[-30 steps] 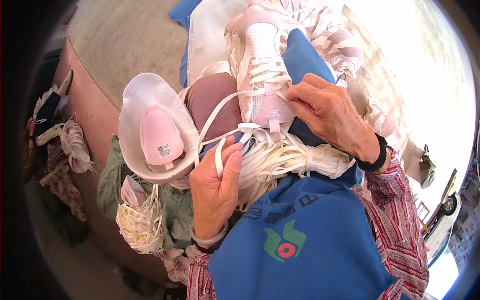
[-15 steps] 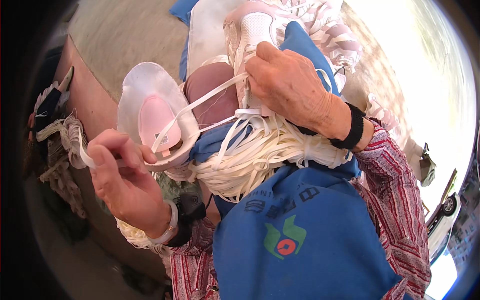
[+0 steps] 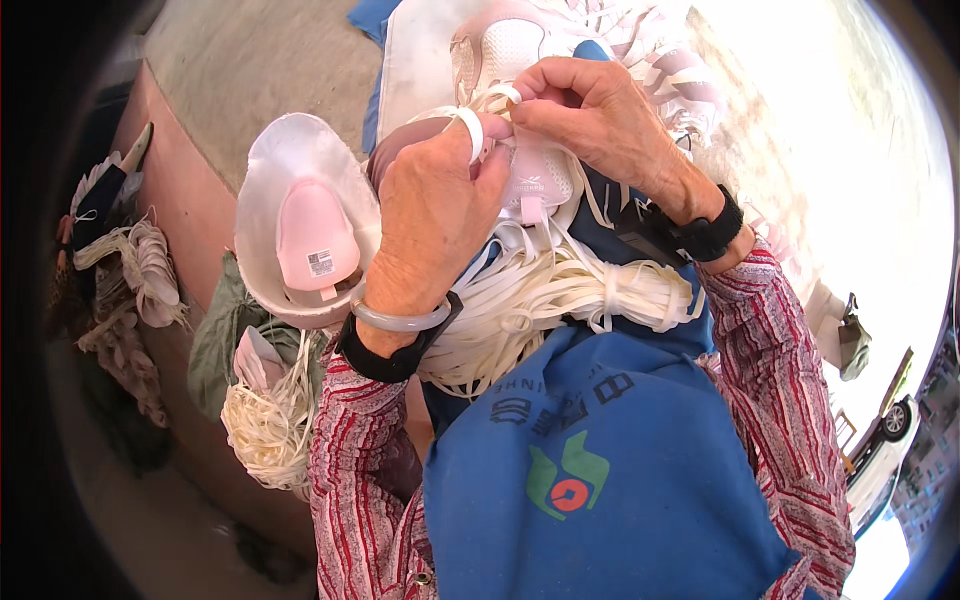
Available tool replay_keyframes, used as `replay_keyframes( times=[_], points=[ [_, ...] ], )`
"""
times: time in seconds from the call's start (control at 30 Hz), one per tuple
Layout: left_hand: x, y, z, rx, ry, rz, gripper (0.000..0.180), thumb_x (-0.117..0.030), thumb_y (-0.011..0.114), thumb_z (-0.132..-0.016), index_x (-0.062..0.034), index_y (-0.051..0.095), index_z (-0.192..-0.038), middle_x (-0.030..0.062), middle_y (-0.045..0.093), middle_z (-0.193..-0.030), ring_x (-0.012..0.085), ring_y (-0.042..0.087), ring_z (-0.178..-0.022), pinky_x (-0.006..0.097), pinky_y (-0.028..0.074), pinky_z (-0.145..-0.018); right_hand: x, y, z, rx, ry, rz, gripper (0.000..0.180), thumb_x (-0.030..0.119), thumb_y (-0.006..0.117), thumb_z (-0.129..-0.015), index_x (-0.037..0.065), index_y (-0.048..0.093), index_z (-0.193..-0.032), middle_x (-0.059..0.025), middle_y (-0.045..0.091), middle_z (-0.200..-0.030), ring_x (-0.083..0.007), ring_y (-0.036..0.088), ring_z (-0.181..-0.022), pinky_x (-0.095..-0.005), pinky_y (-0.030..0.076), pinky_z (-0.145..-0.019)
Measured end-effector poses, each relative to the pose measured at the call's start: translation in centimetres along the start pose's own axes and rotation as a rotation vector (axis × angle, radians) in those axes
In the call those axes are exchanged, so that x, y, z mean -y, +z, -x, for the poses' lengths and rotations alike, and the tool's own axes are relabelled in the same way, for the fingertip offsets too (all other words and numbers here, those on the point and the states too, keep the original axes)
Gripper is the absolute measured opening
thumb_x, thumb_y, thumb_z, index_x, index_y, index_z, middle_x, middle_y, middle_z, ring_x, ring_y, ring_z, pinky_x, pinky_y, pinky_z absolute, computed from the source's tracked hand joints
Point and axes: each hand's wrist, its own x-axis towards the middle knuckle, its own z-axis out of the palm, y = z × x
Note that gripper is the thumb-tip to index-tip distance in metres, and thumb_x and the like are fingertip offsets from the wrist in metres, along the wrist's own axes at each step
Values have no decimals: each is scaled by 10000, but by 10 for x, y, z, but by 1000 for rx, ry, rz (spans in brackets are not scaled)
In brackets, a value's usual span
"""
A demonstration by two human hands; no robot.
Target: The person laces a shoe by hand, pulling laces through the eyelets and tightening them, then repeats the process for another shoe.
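Note:
A pink and white sneaker (image 3: 485, 50) lies in front of me with its toe pointing away and its pink tongue (image 3: 535, 175) towards me. Above it my left hand (image 3: 440, 205) is closed, pinching a flat white shoelace (image 3: 474, 132) that loops over its fingers. My right hand (image 3: 605, 125) pinches the lace close by, its fingertips almost meeting the left ones. The eyelets under the hands are mostly hidden. Below the tongue, on my lap, rests a thick bundle of white laces (image 3: 550, 290).
On the left stands a white oval holder (image 3: 262, 180) with a pink tongue-shaped piece (image 3: 318, 235) inside. A tangle of cream laces (image 3: 268, 430) hangs below it. More pink and white shoes (image 3: 680, 85) lie at the far right. A blue apron (image 3: 640, 450) covers my lap.
My left hand has moved right and up from beside the white holder to the sneaker. The stretched lace is now looped near both hands. My right hand has risen slightly.

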Motion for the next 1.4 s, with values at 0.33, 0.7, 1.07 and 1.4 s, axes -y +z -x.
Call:
replay_keyframes(
  times=[0.33, 0.7, 1.07, 1.4],
  points=[
    [12, 7, -8, 43, 87, -84, 90, -103, 679, -764, -33, 625, -779, 131, 617, -613, 303, 629, -568, 393, 475, -534, -1, -9, 35, -62, -57, 259, 154, 172, 663, -885, 29, 617, -918, 6, 566, -715, -82, 483, -592, -259, 406, -517],
    [14, 18, -7, -102, 312, -106, 83, -66, 712, -733, -55, 630, -745, 82, 615, -614, 242, 618, -534, 341, 467, -491, 11, -4, 43, 13, -284, 815, 136, 34, 605, -819, 2, 522, -923, -132, 546, -830, -334, 621, -746, -404, 485, -587],
    [29, 16, 1, 13, 464, -90, 124, -66, 724, -785, -64, 714, -909, 79, 617, -684, 238, 606, -595, 336, 470, -528, 6, -19, 44, 55, 219, 87, 130, 96, 584, -835, -32, 598, -826, -204, 579, -614, -356, 598, -583, -419, 467, -537],
    [29, 12, 9, 69, 420, -217, 134, -155, 705, -830, -90, 689, -946, 49, 594, -684, 248, 606, -583, 336, 471, -512, 9, -24, 34, 163, -90, 573, 114, 77, 595, -787, -27, 591, -739, -214, 558, -585, -368, 596, -572, -441, 459, -535]
  ],
)
